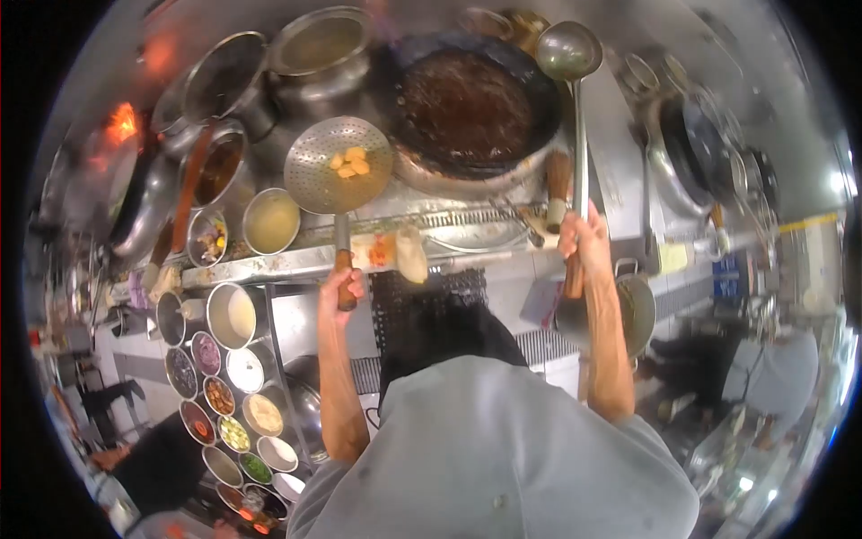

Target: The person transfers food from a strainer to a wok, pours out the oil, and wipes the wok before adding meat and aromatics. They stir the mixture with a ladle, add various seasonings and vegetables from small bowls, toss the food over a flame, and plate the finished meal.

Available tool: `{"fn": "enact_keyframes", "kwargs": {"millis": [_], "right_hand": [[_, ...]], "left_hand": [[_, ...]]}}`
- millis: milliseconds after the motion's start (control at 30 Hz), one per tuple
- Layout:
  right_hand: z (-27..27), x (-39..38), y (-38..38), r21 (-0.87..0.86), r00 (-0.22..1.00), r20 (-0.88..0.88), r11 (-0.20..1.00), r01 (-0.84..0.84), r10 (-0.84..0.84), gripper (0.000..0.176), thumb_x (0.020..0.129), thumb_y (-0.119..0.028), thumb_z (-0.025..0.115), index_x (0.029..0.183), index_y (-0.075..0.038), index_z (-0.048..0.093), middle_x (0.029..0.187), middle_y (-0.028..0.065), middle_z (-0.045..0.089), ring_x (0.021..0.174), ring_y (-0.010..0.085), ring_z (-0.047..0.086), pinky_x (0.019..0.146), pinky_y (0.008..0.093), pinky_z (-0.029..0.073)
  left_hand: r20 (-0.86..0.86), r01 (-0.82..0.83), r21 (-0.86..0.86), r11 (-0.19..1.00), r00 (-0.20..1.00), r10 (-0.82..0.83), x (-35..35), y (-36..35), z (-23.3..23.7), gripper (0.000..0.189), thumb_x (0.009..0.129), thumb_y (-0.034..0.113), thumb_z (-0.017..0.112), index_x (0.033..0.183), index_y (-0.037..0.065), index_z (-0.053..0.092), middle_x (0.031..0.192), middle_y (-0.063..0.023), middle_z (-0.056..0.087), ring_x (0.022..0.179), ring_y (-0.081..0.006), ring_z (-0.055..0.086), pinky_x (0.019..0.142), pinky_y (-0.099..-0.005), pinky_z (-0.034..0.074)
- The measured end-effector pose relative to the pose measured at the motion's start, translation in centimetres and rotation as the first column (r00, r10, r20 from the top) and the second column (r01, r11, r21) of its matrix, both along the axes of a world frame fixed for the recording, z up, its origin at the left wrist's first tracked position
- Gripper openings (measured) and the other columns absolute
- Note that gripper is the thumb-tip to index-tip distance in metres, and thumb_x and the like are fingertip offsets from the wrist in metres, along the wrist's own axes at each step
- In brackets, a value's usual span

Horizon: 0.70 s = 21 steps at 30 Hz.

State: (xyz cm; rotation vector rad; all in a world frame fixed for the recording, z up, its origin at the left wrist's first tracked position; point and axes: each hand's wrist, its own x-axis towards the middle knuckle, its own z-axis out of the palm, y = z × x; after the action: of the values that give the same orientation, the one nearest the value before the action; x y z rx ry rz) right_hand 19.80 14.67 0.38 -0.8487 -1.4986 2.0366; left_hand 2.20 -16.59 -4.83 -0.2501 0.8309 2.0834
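Note:
My left hand [342, 289] is closed round the wooden handle of a perforated skimmer [310, 171]. A few yellow-brown pieces of food [350, 163] lie in the skimmer's bowl, left of the wok. In my right hand [584, 241] is the long handle of a steel ladle [569, 52], its bowl raised at the wok's upper right edge. A large black wok [546, 94] sits on the stove between the two tools, with dark brown bubbling liquid [467, 106] inside. Beside the ladle's handle stands a brush-like wooden tool [558, 184].
Steel pots [321, 45] stand at the back left, and a bowl of pale liquid [271, 221] sits near the front ledge [305, 242]. To my left, a rack holds several ingredient tins [232, 316]. A flame [122, 123] burns far left. Another person [772, 368] is at the right.

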Motion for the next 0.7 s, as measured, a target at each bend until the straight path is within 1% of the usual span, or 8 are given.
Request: {"fn": "enact_keyframes", "kwargs": {"millis": [133,233,333,400,467,533,600,700], "right_hand": [[1.0,1.9,-0.1,-0.304,0.975,-0.197,0.952,0.039,-0.102,0.038,0.088,-0.007,0.046,0.125,-0.005,0.039,0.060,-0.0019,0.035,0.043,0.0051,0.031,0.040,0.0197,0.030],[1.7,2.3,-0.1,-0.378,0.963,-0.260,0.925,-0.033,-0.072,0.034,0.085,-0.005,0.049,0.119,-0.006,0.044,0.062,-0.0031,0.038,0.048,0.0064,0.035,0.043,0.0200,0.031],[2.0,2.5,-0.2,-0.398,0.960,-0.268,0.917,-0.029,-0.086,0.032,0.085,-0.005,0.048,0.117,-0.005,0.045,0.061,-0.0036,0.036,0.047,0.0052,0.034,0.042,0.0193,0.030],[1.4,2.4,-0.4,-0.419,0.952,-0.293,0.907,-0.043,-0.090,0.032,0.084,-0.005,0.048,0.116,-0.005,0.045,0.060,-0.0040,0.036,0.046,0.0046,0.033,0.042,0.0188,0.029],[1.4,1.8,-0.9,-0.433,0.943,-0.320,0.899,-0.061,-0.090,0.032,0.084,-0.006,0.048,0.116,-0.005,0.046,0.060,-0.0044,0.035,0.046,0.0040,0.032,0.041,0.0183,0.028],[1.2,1.9,-0.8,-0.372,0.955,-0.273,0.928,0.004,-0.114,0.031,0.085,-0.007,0.047,0.116,-0.006,0.046,0.060,-0.0050,0.035,0.045,0.0034,0.031,0.040,0.0176,0.026],[1.8,1.5,0.1,-0.305,0.958,-0.274,0.952,0.002,-0.090,0.030,0.085,-0.009,0.048,0.116,-0.006,0.048,0.059,-0.0053,0.035,0.045,0.0034,0.031,0.039,0.0177,0.026],[3.4,-0.1,1.5,-0.359,0.954,-0.246,0.930,0.073,-0.169,0.033,0.090,-0.012,0.045,0.122,-0.006,0.042,0.058,-0.0032,0.033,0.042,0.0044,0.030,0.037,0.0198,0.029]], "left_hand": [[0.047,0.149,0.056,0.987,0.987,-0.152,-0.5,-1.6,-3.2,0.046,0.082,0.008,0.054,0.125,0.003,0.038,0.079,-0.0062,0.050,0.059,-0.0126,0.049,0.053,-0.0259,0.044],[-0.389,-0.090,-0.768,0.634,0.852,-0.350,-0.8,-1.0,-3.3,0.056,0.083,0.012,0.058,0.132,0.002,0.032,0.102,-0.0136,0.055,0.083,-0.0220,0.057,0.073,-0.0306,0.048],[-0.676,-0.350,-0.705,0.617,0.596,-0.434,-0.5,0.5,-2.6,0.054,0.083,0.013,0.058,0.130,0.000,0.034,0.103,-0.0121,0.055,0.089,-0.0202,0.055,0.078,-0.0297,0.045],[-0.586,-0.197,-0.754,0.626,0.632,-0.508,0.5,3.4,-0.7,0.053,0.081,0.019,0.059,0.126,-0.002,0.040,0.110,-0.0150,0.052,0.100,-0.0218,0.051,0.086,-0.0321,0.042],[-0.723,-0.203,-0.648,0.734,0.468,-0.508,-0.1,6.4,-1.6,0.063,0.078,0.031,0.060,0.126,-0.004,0.038,0.120,-0.0215,0.047,0.113,-0.0296,0.045,0.097,-0.0368,0.034],[-0.685,-0.333,-0.724,0.604,0.453,-0.571,0.5,8.1,-0.8,0.069,0.077,0.039,0.059,0.124,-0.007,0.038,0.124,-0.0247,0.044,0.118,-0.0364,0.040,0.101,-0.0394,0.028],[-0.293,-0.297,-0.934,0.200,0.316,-0.902,0.3,9.3,0.1,0.071,0.075,0.044,0.058,0.121,-0.007,0.040,0.125,-0.0264,0.042,0.119,-0.0406,0.037,0.102,-0.0429,0.025],[-0.444,-0.291,-0.887,0.360,0.314,-0.839,-0.8,9.7,-1.2,0.061,0.075,0.038,0.060,0.117,-0.004,0.045,0.112,-0.0238,0.052,0.105,-0.0383,0.050,0.092,-0.0430,0.038]]}}
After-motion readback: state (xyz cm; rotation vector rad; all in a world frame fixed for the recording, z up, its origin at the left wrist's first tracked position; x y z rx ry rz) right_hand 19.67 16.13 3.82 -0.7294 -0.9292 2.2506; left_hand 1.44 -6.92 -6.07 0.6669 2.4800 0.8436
